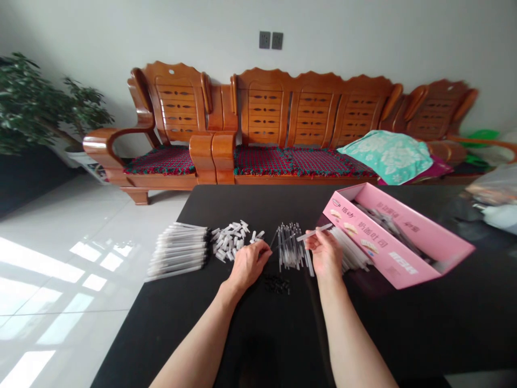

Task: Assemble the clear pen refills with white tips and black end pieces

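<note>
My right hand [326, 250] pinches a translucent white pen barrel [313, 233], held tilted with its free end pointing left. My left hand [251, 261] is closed at the fingertips on a thin, clear pen refill [283, 243] that slants toward the barrel; its outline is faint. Between the hands lies a bunch of refills [291, 252] on the table. Small black plugs [277, 284] form a little heap nearer to me. Left of my left hand are scattered white pen caps [230, 240]. More white barrels [349, 250] lie beside my right hand, partly hidden by it.
A stack of pens with black ends [180, 249] lies at the black table's [258, 334] left edge. The open pink box [398, 242] on the right holds items I cannot make out clearly. Behind stands a wooden sofa [262, 108] with a turquoise pillow [390, 156]. Plastic bags [498, 202] are at far right.
</note>
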Motion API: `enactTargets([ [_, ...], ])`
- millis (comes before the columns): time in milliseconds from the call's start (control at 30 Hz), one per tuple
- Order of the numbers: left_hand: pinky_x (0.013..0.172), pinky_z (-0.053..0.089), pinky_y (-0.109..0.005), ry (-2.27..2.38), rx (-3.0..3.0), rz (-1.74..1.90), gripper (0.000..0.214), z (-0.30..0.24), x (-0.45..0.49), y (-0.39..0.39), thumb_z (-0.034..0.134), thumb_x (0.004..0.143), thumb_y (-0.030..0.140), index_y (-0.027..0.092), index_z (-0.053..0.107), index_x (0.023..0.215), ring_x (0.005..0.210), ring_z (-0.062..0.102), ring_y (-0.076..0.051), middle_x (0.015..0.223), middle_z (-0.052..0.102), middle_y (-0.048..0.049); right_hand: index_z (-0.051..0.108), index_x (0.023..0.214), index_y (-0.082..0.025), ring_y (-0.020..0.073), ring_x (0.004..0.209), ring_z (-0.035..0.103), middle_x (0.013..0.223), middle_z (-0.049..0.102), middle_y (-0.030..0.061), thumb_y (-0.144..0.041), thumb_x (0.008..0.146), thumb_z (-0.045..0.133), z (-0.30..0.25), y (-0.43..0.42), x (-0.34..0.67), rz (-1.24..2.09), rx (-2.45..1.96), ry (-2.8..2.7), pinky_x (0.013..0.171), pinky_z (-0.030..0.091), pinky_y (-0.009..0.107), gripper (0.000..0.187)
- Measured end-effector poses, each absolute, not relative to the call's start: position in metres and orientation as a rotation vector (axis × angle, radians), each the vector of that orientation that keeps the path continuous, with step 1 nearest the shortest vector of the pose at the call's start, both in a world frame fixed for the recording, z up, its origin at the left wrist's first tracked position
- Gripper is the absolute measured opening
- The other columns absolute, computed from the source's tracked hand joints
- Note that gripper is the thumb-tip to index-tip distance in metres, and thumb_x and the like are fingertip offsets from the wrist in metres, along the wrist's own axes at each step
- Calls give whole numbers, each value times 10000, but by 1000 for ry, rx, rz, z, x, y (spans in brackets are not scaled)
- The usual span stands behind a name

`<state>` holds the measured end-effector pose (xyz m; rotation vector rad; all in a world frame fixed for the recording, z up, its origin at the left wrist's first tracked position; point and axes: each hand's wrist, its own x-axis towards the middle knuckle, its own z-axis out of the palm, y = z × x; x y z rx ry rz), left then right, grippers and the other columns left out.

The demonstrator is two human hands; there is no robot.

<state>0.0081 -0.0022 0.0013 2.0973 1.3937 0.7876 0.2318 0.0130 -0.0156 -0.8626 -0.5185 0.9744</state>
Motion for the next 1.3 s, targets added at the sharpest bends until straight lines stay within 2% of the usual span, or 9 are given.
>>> enactTargets([
  [167,721,431,-252,1367,2152,775,131,-1,10,-2,548,921,283,232,669,918,772,666,-166,832,718,-9,633,869,-164,142,516,682,705,759,31,-304,654,823,-16,14,237,930,-860,-498,414,516,202,319],
  [433,699,417,-248,1363,2210,784,114,-2,11,-2,560,921,282,233,662,910,779,668,-167,841,717,1,636,862,-150,145,475,667,682,755,53,-284,636,825,-10,12,229,943,-902,-529,391,510,200,324],
  [900,678,417,-235,1282,2149,851,117,1,12,-3,566,883,206,207,682,867,741,639,-148,824,711,-3,631,845,-140,150,462,663,654,747,55,-287,621,828,-11,13,229,917,-925,-551,379,519,203,333],
  [1300,677,408,-246,1286,2135,861,127,0,12,-2,573,884,231,206,696,869,746,640,-158,838,716,-12,625,830,-132,150,447,656,649,743,67,-280,609,831,-12,13,229,917,-931,-535,368,518,201,337],
])
